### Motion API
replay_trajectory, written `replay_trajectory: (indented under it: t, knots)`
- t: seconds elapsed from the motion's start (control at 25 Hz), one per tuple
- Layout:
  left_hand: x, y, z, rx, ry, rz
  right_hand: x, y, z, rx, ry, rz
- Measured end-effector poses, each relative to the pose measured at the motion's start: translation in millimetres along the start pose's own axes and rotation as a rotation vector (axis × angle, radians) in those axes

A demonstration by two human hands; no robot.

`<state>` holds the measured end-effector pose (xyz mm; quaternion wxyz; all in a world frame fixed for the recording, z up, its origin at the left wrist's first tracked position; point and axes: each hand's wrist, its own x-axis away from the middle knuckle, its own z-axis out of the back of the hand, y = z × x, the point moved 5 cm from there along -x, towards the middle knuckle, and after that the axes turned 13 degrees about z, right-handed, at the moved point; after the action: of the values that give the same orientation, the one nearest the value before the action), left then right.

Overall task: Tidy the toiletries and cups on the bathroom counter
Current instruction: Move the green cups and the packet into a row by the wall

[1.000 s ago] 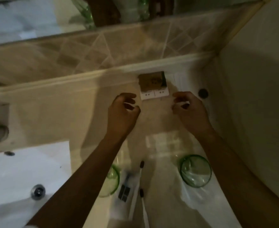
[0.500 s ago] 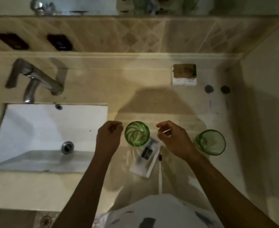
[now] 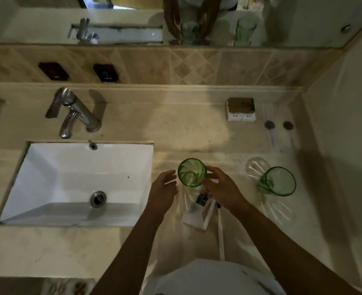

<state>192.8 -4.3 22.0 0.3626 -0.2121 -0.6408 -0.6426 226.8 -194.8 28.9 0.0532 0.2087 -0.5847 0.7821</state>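
Landmark: the sink (image 3: 77,182), set into the counter (image 3: 175,124).

Change: half a second ago both hands were curled and drawn back at either side of the near cup (image 3: 192,172). They have since closed in on it. Judgement: a pick-up or repositioning of this cup is starting; tidying is at an early stage.

Positions: the near cup stands upright just right of the sink's right edge. The far cup (image 3: 279,181) stands well right of the sink. The packet (image 3: 199,211) and toothbrush (image 3: 220,231) lie right of the sink, nearer the person than the near cup. The box (image 3: 240,109) sits well beyond the sink's far right corner.

Grip: the left hand (image 3: 163,192) is open, fingers relaxed, just beside the near cup, contact not confirmed. The right hand (image 3: 220,191) is curved toward the cup's right side, apparently touching it; what it holds, if anything, cannot be told.
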Motion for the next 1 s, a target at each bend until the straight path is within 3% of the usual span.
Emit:
replay_trajectory:
  t: [0.16,0.32,1.0]
  knots:
    - [-1,-6,-4,-0.083,-0.050,-0.062,5,7,-8,-0.075,0.046,-0.070]
    - [-11,-3,-10,-0.035,-0.051,-0.076,0,2,-9,-0.226,0.097,-0.014]
    - [-115,108,-54,-0.013,-0.101,-0.133,-123,-30,33,-0.192,0.344,0.100]
